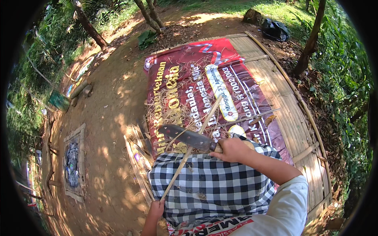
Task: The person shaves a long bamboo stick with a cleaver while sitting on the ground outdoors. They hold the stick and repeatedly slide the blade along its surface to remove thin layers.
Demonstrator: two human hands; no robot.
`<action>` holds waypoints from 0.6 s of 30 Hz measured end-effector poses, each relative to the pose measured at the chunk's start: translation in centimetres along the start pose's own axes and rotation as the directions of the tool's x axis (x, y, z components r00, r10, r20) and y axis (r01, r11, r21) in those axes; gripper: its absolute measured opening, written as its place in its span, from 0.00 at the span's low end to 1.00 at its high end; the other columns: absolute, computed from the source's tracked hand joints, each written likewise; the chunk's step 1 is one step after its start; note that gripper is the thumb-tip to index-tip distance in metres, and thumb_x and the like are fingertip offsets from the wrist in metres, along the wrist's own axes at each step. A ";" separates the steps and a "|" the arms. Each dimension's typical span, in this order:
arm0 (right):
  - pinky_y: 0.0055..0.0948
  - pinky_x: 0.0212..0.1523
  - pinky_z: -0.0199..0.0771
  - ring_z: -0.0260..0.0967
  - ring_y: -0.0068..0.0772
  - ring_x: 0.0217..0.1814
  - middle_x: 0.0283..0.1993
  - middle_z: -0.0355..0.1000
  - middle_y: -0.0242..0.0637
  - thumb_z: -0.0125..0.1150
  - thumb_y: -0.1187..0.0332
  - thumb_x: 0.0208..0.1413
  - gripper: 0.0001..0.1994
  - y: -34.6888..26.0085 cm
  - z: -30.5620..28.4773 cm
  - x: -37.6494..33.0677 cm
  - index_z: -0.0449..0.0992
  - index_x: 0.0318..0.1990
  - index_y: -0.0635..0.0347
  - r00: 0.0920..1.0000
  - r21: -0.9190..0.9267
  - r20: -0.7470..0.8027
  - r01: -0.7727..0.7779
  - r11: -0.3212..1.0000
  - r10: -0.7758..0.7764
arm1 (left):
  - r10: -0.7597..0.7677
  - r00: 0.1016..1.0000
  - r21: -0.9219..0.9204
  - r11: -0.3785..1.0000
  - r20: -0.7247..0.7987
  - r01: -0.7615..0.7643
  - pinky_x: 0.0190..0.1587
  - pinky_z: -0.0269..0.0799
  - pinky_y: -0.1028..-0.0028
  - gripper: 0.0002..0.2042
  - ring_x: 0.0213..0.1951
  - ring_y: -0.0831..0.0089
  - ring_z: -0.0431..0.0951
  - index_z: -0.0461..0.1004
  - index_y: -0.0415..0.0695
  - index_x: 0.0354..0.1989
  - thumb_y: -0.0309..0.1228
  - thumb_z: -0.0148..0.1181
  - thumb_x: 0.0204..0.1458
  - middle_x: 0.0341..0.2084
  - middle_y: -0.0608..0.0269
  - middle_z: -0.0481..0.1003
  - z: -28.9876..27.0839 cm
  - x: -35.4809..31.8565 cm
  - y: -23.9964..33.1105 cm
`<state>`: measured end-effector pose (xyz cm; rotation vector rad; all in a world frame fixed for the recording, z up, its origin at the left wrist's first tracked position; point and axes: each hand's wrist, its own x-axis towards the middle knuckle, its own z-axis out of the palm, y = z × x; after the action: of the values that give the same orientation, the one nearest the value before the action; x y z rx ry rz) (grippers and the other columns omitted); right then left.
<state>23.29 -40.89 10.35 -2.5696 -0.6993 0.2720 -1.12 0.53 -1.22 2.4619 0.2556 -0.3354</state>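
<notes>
My right hand [232, 149] is closed round the wooden handle of a machete [187, 137]. Its broad, dark blade points left and lies across a long, pale bamboo strip [182, 165]. The strip's lower end is gripped by my left hand [156, 207], low in the view. From there it slants up and right past the blade, over a black-and-white checked cloth [220, 188] on my lap. Whether the edge touches the strip I cannot tell. Beyond my knees, thin shavings [177, 102] litter a dark red printed banner [250, 98].
The banner covers part of a bamboo-slat platform [293, 118] edged by a long pole. Left of it is bare earth [110, 114] with a framed ash-filled pit [73, 161]. Trees, a stump [252, 17] and a black plastic bag [275, 30] stand farther off.
</notes>
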 end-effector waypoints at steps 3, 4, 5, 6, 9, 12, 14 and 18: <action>0.41 0.31 0.76 0.76 0.47 0.29 0.24 0.73 0.48 0.51 0.38 0.55 0.32 -3.0 -0.4 -0.3 0.73 0.35 0.67 0.987 -0.199 0.112 0.136 0.970 -0.116 | -0.049 0.999 -0.054 0.997 -0.007 0.048 0.24 0.64 0.57 0.23 0.18 0.47 0.71 0.70 0.31 0.21 0.40 0.50 0.59 0.13 0.39 0.67 -0.2 -0.5 -0.3; 0.41 0.30 0.75 0.75 0.47 0.27 0.24 0.73 0.47 0.50 0.38 0.55 0.32 -2.5 -0.5 -0.2 0.72 0.34 0.66 0.991 -0.273 0.064 0.134 0.953 -0.122 | -0.055 0.998 -0.054 0.997 -0.012 0.054 0.24 0.64 0.57 0.23 0.17 0.48 0.72 0.70 0.30 0.21 0.40 0.50 0.60 0.13 0.40 0.66 0.0 -0.9 -1.1; 0.41 0.29 0.75 0.75 0.46 0.26 0.24 0.73 0.46 0.49 0.37 0.55 0.32 -1.1 -0.9 0.1 0.71 0.34 0.65 0.991 -0.346 0.015 0.127 0.930 -0.130 | -0.060 0.998 -0.055 0.997 -0.018 0.059 0.24 0.64 0.58 0.23 0.17 0.50 0.72 0.70 0.30 0.21 0.40 0.50 0.60 0.12 0.40 0.66 0.3 -1.2 -2.2; 0.41 0.28 0.75 0.75 0.45 0.25 0.24 0.73 0.45 0.49 0.36 0.55 0.32 0.5 -1.5 0.3 0.71 0.33 0.64 0.990 -0.417 -0.026 0.117 0.901 -0.141 | -0.070 0.997 -0.059 0.996 -0.021 0.069 0.23 0.64 0.58 0.22 0.17 0.51 0.72 0.70 0.30 0.21 0.40 0.50 0.60 0.12 0.41 0.66 0.6 -1.4 -2.7; 0.40 0.29 0.76 0.77 0.45 0.28 0.27 0.76 0.44 0.51 0.37 0.54 0.33 7.0 -6.7 1.2 0.71 0.40 0.66 0.916 -0.349 -0.240 -0.392 0.852 0.323 | -0.036 0.998 -0.032 0.999 -0.049 0.034 0.23 0.64 0.58 0.22 0.16 0.56 0.73 0.70 0.29 0.21 0.39 0.50 0.60 0.11 0.41 0.66 0.2 -1.0 -0.5; 0.45 0.34 0.75 0.77 0.51 0.33 0.26 0.75 0.53 0.60 0.45 0.52 0.27 11.2 -9.3 0.2 0.74 0.30 0.69 0.679 -0.091 -0.564 -0.618 0.781 0.471 | -0.058 0.998 -0.106 0.993 -0.019 0.056 0.23 0.64 0.59 0.22 0.16 0.58 0.73 0.70 0.29 0.21 0.38 0.50 0.60 0.11 0.42 0.66 0.6 -0.2 -0.6; 0.44 0.34 0.75 0.76 0.51 0.32 0.26 0.75 0.53 0.63 0.48 0.51 0.26 11.7 -9.9 -0.3 0.75 0.32 0.71 0.616 0.169 -0.491 -0.626 0.761 0.616 | -0.027 0.995 -0.073 0.997 -0.100 0.020 0.23 0.64 0.59 0.22 0.16 0.57 0.73 0.70 0.29 0.21 0.38 0.50 0.60 0.11 0.42 0.66 0.4 -0.6 -1.1; 0.36 0.34 0.73 0.74 0.38 0.30 0.28 0.75 0.46 0.69 0.59 0.46 0.21 11.9 -7.9 -2.3 0.75 0.35 0.74 0.643 0.645 -0.346 -0.366 0.671 0.683 | -0.067 0.994 -0.066 0.996 -0.082 0.061 0.23 0.64 0.59 0.23 0.16 0.56 0.73 0.70 0.29 0.21 0.39 0.49 0.60 0.11 0.42 0.66 0.7 -0.3 -0.3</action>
<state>28.83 -54.13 11.68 -2.0655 0.3822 -0.1240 -1.64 0.32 -1.78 2.4116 0.3760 -0.2466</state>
